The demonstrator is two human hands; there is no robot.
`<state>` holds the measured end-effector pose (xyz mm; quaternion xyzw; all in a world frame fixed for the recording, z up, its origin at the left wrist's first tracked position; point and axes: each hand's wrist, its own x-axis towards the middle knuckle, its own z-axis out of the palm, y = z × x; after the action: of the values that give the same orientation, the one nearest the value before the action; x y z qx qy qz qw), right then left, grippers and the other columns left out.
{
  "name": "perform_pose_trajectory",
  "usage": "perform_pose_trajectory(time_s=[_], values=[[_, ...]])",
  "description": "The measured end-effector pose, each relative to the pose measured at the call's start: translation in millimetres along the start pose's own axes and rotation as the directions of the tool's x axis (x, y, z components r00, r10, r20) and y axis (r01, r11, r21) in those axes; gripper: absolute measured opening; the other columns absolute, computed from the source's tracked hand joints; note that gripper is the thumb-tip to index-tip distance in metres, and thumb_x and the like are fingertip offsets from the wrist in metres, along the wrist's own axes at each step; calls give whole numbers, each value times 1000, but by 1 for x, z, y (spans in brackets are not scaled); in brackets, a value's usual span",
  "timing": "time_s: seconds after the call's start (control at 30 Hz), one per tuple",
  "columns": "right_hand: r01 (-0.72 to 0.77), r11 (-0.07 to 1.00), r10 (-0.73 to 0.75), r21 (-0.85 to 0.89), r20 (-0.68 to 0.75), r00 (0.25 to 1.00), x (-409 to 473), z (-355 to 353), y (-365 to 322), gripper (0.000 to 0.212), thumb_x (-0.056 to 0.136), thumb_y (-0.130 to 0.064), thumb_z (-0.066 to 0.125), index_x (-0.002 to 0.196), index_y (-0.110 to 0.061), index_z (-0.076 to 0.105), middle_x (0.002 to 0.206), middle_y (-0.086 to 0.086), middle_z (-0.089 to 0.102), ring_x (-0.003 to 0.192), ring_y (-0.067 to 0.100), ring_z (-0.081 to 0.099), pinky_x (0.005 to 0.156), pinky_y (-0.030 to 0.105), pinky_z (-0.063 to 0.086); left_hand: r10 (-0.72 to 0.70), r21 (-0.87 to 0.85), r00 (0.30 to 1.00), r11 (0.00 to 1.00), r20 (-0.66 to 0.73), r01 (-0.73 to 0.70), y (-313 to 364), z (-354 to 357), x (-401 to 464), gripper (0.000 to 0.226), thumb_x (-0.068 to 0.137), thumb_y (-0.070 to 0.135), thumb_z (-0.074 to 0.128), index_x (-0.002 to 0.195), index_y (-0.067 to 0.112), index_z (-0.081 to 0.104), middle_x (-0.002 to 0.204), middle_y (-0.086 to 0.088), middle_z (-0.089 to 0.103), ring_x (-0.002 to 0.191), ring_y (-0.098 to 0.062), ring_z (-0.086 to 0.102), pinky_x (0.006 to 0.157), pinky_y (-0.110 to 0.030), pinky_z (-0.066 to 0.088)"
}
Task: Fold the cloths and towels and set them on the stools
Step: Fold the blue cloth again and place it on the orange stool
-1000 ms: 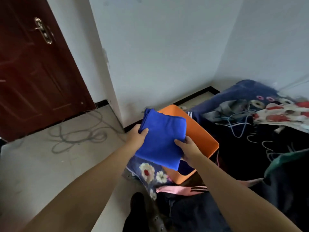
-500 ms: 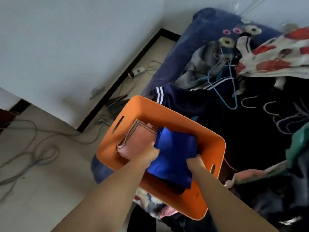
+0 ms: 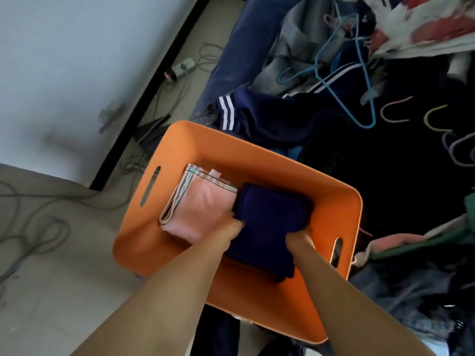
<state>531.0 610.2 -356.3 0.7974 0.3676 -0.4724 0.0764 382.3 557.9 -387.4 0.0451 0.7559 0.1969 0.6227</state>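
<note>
Folded blue cloth going down inside the orange bin

The orange bin [image 3: 205,145] holds a folded pink towel [image 3: 203,211] at its left; the blue cloth [image 3: 270,222] sits just right of it, touching, the left hand [image 3: 231,233] and right hand [image 3: 298,236] gripping its sides, likely to seat it flat.

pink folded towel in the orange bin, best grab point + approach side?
Pinch the pink towel at its striped layered edge on the left, coming from above along the bin's slotted left wall. That side is bare; the right side touches the blue cloth, which both hands hold.
</note>
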Motion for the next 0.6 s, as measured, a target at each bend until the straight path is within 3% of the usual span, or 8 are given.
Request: perform_pose_trajectory(time_s=[0.07, 0.17, 0.3, 0.4, 0.53, 0.6], values=[[30, 997, -28, -73, 29, 999, -14, -13, -11, 59, 92, -13, 45, 146, -7, 23, 143, 20, 41, 126, 37, 45, 105, 42, 40, 35, 34, 999, 999, 0, -35, 11, -8, -18, 39, 92, 11, 51, 131, 8, 49, 131, -17, 53, 116, -35, 52, 91, -36, 45], [190, 966, -189, -176, 22, 982, -36, -34, -33, 62, 88, -13, 49, 145, -8, 24, 136, 21, 48, 120, 39, 51, 100, 40, 42, 113, 115, 993, 987, -28, -109, 29, -25, -41, 38, 89, 10, 53, 127, 2, 50, 122, -19, 57, 114, -34, 55, 96, -37, 48], [361, 868, -346, -341, 107, 932, -84, -64, -66, 56, 89, -15, 43, 142, -11, 27, 138, 21, 40, 120, 40, 49, 101, 44, 43, 296, 212, 941, 942, -163, -259, 67, -54, -96, 25, 90, 9, 55, 112, 3, 63, 112, -11, 64, 110, -27, 58, 82, -25, 48], [518, 729, -508, -447, 154, 847, -123, -88, -88, 51, 87, -18, 43, 137, -11, 34, 135, 18, 43, 119, 38, 48, 100, 49, 44, 456, 263, 832, 885, -316, -385, 87, -65, -153, 29, 89, 15, 55, 116, 8, 62, 121, -8, 63, 114, -26, 58, 95, -30, 44], [665, 544, -691, -511, 177, 701, -181, -116, -105, 46, 90, -18, 41, 137, -16, 37, 139, 14, 39, 126, 35, 41, 104, 48, 38, 599, 377, 686, 798, -414, -470, 100, -67, -226, 26, 92, 9, 42, 106, 2, 62, 103, -20, 64, 99, -33, 62, 76, -27, 39], [737, 434, -801, -517, 152, 579, -211, -134, -109, 46, 92, -19, 41, 138, -20, 35, 140, 11, 38, 129, 31, 38, 103, 48, 37, 658, 425, 579, 753, -482, -502, 103, -66, -268, 28, 93, 10, 42, 111, 3, 62, 110, -17, 64, 102, -30, 60, 83, -30, 45]])
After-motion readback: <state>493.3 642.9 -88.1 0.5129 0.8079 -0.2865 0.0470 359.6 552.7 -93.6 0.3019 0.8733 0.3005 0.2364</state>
